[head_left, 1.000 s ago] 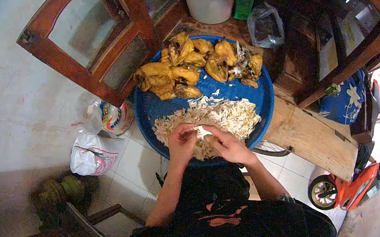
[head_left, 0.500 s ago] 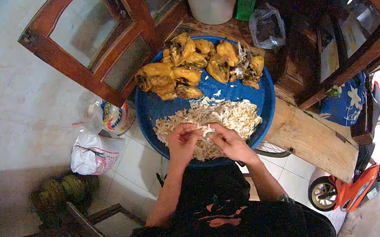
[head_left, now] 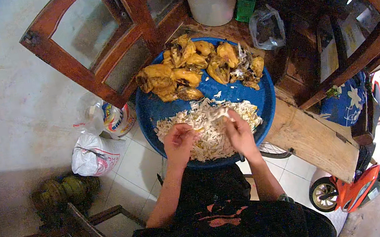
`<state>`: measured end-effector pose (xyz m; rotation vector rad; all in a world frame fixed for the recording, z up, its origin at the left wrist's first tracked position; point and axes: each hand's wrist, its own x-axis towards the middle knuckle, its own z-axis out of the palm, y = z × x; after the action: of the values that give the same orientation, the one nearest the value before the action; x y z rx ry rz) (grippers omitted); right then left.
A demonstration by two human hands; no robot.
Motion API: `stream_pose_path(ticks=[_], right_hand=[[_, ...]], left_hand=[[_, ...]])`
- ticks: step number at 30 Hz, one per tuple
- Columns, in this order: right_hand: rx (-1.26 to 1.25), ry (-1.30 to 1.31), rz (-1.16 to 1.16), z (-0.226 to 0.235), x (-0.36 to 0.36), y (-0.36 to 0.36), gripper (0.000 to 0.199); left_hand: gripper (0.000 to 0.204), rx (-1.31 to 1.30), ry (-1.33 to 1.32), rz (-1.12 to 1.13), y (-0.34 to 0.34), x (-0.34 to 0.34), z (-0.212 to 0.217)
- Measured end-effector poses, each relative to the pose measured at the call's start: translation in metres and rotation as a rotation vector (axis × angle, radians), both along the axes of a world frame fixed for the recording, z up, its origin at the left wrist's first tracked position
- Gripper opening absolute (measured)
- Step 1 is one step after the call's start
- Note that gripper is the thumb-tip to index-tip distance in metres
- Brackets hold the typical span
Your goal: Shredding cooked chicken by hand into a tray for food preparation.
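Over a heap of pale shredded chicken [head_left: 212, 147] on a round blue tray [head_left: 146, 120], my two hands are held apart. My left hand [head_left: 178, 143] pinches a thin strip of chicken [head_left: 199, 130], yellowish at its end. The fingers of my right hand [head_left: 240, 135] are curled together and slightly smeared by motion; a blurred pale shred of chicken [head_left: 221, 113] shows at their tips. Several yellow-brown cooked chicken pieces [head_left: 161, 79] lie along the tray's far side. Among them on the right, one piece [head_left: 243, 65] is partly stripped, with pale and dark parts showing.
Behind the tray stand a white bucket with a red lid [head_left: 213, 1], a green basket [head_left: 244, 6] and a clear plastic bag [head_left: 267, 28]. Open wooden cabinet doors [head_left: 91, 69] flank the tray. A wooden plank [head_left: 312, 141] lies at right; white sacks [head_left: 95, 154] sit at left.
My hands have moved apart from where they met over the heap, the right one shifting slightly right. A strip now sticks out from my left fingers. The cooked pieces have not moved.
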<state>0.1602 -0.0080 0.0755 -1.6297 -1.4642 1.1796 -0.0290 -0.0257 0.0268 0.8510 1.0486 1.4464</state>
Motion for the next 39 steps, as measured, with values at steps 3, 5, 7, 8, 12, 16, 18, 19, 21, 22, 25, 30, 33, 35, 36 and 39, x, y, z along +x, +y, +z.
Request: stream_pose_path(ticks=[3,5,7,8,12,16,18,19,21,22,25,30,33,35,36,39], right_hand=[[0.025,0.097,-0.188,-0.024,0.028,0.008,0.037],[0.106,0.014,-0.054,-0.028,0.031,0.01,0.038],[-0.052,0.142,0.051,-0.02,0.023,-0.001,0.038],[-0.211,0.269,0.154,-0.009,0.013,-0.007,0.038],[-0.065,0.224,0.255,0.0,-0.007,-0.016,0.035],[-0.175,0.296,0.238,0.006,-0.001,-0.012,0.034],[-0.194,0.308,0.24,0.005,0.001,-0.013,0.034],[-0.156,0.252,0.269,0.003,0.002,-0.013,0.034],[-0.118,0.196,0.299,0.0,0.003,-0.012,0.034],[-0.112,0.212,0.308,-0.001,0.002,-0.012,0.029],[-0.063,0.206,0.309,-0.008,0.002,-0.014,0.023],[-0.113,0.205,0.302,0.008,0.001,-0.016,0.022],[-0.065,0.139,0.333,0.004,0.007,-0.018,0.023],[-0.03,0.136,0.202,-0.004,0.01,-0.014,0.037],[-0.212,0.244,0.095,-0.004,0.015,-0.016,0.037],[-0.263,0.34,0.156,0.005,0.019,-0.015,0.036]], left_hand=[[0.014,-0.085,0.031,0.064,0.004,-0.006,0.011],[0.015,-0.061,0.067,0.024,0.004,-0.009,0.004],[0.016,-0.037,0.099,-0.024,0.006,-0.005,0.002],[0.018,0.016,0.092,-0.101,0.006,0.003,0.005],[0.023,-0.069,0.201,-0.304,0.005,0.018,0.011],[0.027,-0.05,0.117,-0.228,0.001,0.02,0.005],[0.028,-0.09,0.103,-0.25,0.004,0.019,0.009],[0.028,-0.127,0.086,-0.262,0.006,0.019,0.012],[0.027,-0.155,0.084,-0.281,0.009,0.018,0.004],[0.025,-0.183,0.082,-0.299,0.011,0.017,0.002],[0.02,-0.014,0.395,-0.321,0.012,0.015,0.002],[0.012,-0.188,0.139,-0.278,0.01,0.02,0.005],[0.012,-0.253,-0.06,-0.183,0.008,0.024,0.004],[0.012,-0.237,-0.083,-0.151,0.009,0.024,0.007],[0.012,-0.222,0.053,-0.166,0.009,0.021,0.01],[0.012,-0.167,0.254,-0.231,0.011,0.012,0.009]])
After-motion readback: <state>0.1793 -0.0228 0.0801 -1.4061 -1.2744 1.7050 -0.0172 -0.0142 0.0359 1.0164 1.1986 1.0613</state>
